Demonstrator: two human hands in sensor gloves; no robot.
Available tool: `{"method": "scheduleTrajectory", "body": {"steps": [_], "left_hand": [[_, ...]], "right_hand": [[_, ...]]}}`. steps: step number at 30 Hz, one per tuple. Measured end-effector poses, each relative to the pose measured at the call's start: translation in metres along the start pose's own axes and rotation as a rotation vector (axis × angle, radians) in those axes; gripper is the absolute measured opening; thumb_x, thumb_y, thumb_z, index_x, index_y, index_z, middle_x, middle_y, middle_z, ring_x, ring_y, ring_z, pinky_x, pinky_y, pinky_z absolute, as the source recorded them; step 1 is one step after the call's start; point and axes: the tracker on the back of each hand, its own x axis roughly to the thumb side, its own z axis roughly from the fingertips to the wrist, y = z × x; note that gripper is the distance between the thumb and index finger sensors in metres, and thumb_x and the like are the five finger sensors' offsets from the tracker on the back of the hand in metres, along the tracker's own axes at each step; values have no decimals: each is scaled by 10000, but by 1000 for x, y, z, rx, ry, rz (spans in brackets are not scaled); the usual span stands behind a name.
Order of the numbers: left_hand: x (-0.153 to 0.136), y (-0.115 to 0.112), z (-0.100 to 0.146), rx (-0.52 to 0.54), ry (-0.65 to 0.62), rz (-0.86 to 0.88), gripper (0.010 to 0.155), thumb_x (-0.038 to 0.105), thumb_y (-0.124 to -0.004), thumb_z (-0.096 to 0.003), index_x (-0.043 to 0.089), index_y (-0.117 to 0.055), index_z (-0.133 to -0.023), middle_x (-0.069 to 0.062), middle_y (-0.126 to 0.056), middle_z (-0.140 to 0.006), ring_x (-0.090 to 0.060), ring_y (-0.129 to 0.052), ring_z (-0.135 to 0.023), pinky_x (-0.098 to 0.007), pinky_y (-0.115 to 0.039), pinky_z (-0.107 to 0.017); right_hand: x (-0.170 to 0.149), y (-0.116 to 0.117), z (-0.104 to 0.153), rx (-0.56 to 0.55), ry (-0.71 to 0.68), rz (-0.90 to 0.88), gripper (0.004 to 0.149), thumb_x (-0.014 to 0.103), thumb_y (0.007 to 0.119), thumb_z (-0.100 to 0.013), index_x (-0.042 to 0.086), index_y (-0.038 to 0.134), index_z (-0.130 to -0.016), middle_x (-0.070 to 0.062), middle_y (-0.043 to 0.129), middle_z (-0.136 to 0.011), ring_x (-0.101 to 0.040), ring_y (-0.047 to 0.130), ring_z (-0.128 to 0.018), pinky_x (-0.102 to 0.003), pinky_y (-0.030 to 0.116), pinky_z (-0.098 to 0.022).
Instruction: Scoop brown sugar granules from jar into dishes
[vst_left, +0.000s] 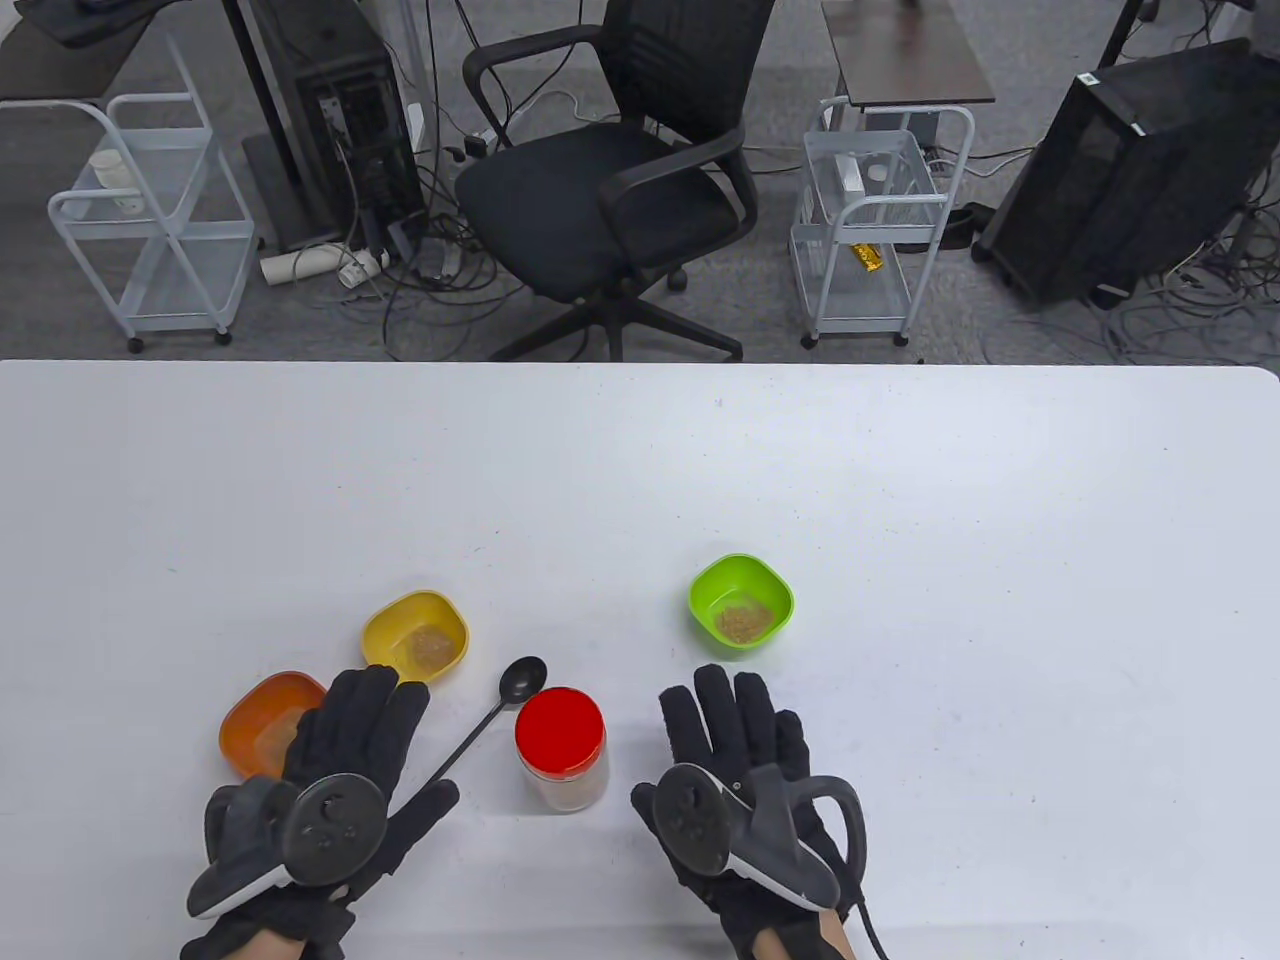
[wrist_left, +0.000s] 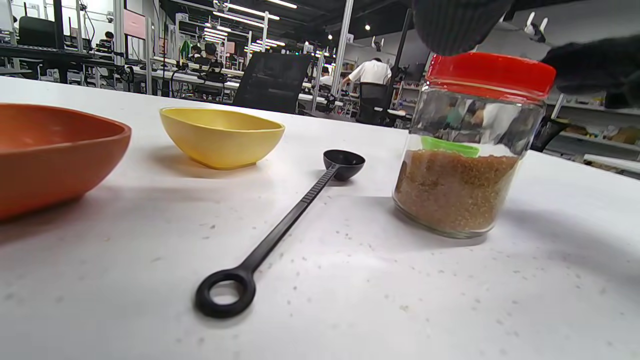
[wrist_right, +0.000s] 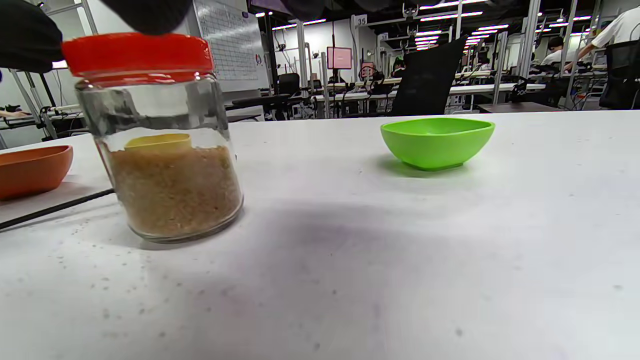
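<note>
Jar (vst_left: 561, 750) of brown sugar stands capped with its red lid (vst_left: 559, 733) near the table's (vst_left: 900, 480) front edge, between both hands. Left hand (vst_left: 345, 760) and right hand (vst_left: 740, 765) lie flat, fingers straight, holding nothing. Yellow dish (vst_left: 415, 635) and green dish (vst_left: 741, 603) already hold sugar; the orange dish (vst_left: 268, 722) seems to as well. Likely finished; otherwise steady the glass, unscrew the lid, then lift the black spoon (vst_left: 490, 715) level.
</note>
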Motion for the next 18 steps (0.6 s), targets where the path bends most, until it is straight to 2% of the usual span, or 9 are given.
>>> {"method": "scheduleTrajectory", "body": {"steps": [2, 7, 18], "left_hand": [[-3, -5, -2, 15, 12, 37, 887, 583, -675, -609, 102, -243, -1216, -248, -206, -1279, -521, -261, -1209, -696, -364, -818], [-2, -13, -8, -41, 26, -7, 890, 587, -667, -613, 107, -221, -1215, -240, -193, -1280, -509, -245, -1213, -694, -348, -821], [1, -17, -7, -68, 36, -52, 910, 608, -657, -604, 114, -197, -1215, -242, -164, -1277, -511, -206, -1204, -695, -329, -814]], "right_hand": [[-5, 9, 1, -68, 6, -24, 810, 581, 572, -529, 124, 332, -1153, -199, 245, -1247, -555, 266, -1088, -727, 377, -748], [-13, 10, 2, -99, 28, -41, 808, 579, 583, -527, 126, 338, -1150, -194, 264, -1246, -543, 285, -1092, -724, 383, -749], [-12, 18, 5, -46, 32, -7, 821, 590, 589, -521, 127, 332, -1149, -198, 259, -1243, -541, 290, -1091, -722, 383, -749]]}}
